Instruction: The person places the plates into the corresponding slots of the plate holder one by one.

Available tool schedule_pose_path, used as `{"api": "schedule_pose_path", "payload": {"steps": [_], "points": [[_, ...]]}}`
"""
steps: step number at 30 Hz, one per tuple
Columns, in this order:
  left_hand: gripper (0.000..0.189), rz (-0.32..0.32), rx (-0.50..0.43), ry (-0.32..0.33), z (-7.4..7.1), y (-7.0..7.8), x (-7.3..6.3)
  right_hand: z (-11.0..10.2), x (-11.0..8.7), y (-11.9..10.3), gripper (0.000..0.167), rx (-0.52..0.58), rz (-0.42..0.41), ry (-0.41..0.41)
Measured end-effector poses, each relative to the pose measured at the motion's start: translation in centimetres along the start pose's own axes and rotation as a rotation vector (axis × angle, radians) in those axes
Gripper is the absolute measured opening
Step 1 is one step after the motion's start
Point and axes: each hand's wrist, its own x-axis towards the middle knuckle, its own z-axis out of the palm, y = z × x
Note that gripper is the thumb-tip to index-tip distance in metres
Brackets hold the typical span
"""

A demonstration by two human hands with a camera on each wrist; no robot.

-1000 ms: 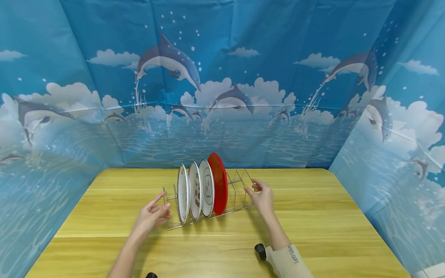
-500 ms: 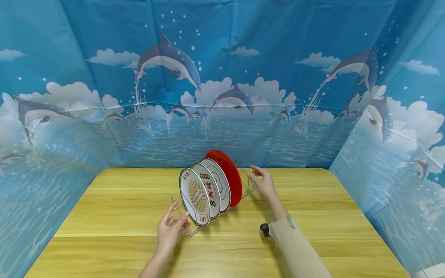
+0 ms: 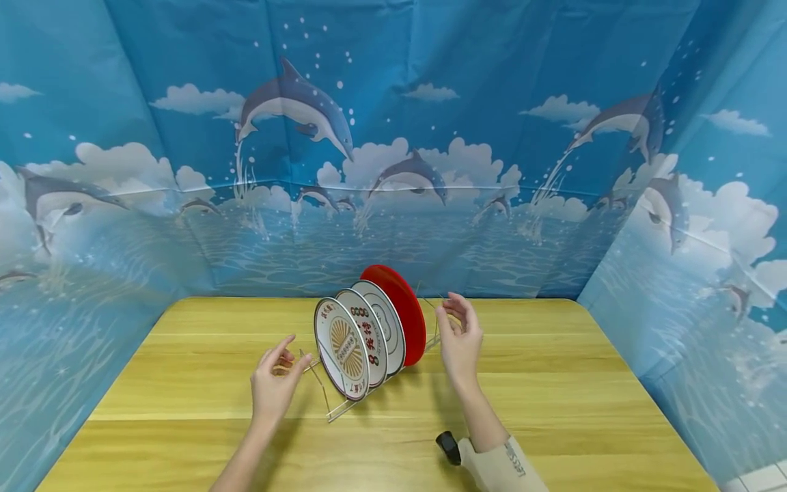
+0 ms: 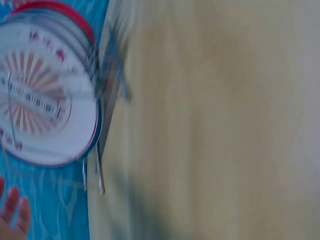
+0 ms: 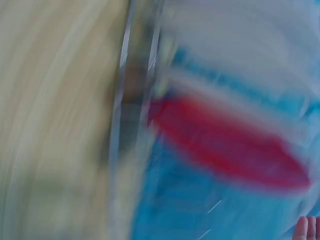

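A wire dish rack (image 3: 342,411) stands slanted on the table with several plates upright in it. Nearest me is a white plate with a sunburst print (image 3: 337,342). Behind it come a white plate with red and green lettering (image 3: 372,345), a white plate with a grey ring design (image 3: 391,335) and a red plate (image 3: 413,314). My left hand (image 3: 272,391) hovers just left of the rack's near end, fingers loosely bent and holding nothing. Beside the far right end is my right hand (image 3: 461,345); its fingertips (image 5: 308,229) show without wire between them in the blurred right wrist view.
The wooden table (image 3: 565,396) extends around the rack on both sides. A blue curtain with dolphins (image 3: 393,225) hangs behind the table's back edge. A black wrist device (image 3: 449,447) sits by the right sleeve.
The rack with its plates was turned, its left end swinging toward me and rightward. Since then my left hand has let go and drawn left; my right hand has come off the far end.
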Motion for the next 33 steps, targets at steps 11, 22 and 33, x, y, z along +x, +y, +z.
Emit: {"api": "schedule_pose_path", "payload": {"steps": [11,22,33], "points": [[0.048,0.025,-0.105,-0.694,-2.6,-2.2,5.6,5.9,-9.0,-1.0,0.033,0.105,-0.363,-0.259],[0.044,-0.057,-0.131,-0.919,-2.6,-2.7,6.0,9.7,-13.7,1.8,0.046,-0.370,-0.103,-0.330],[0.044,-0.073,-0.178,-0.899,-2.4,-2.7,5.3,10.8,-14.0,3.0,0.035,-0.449,-0.054,-0.242]]}}
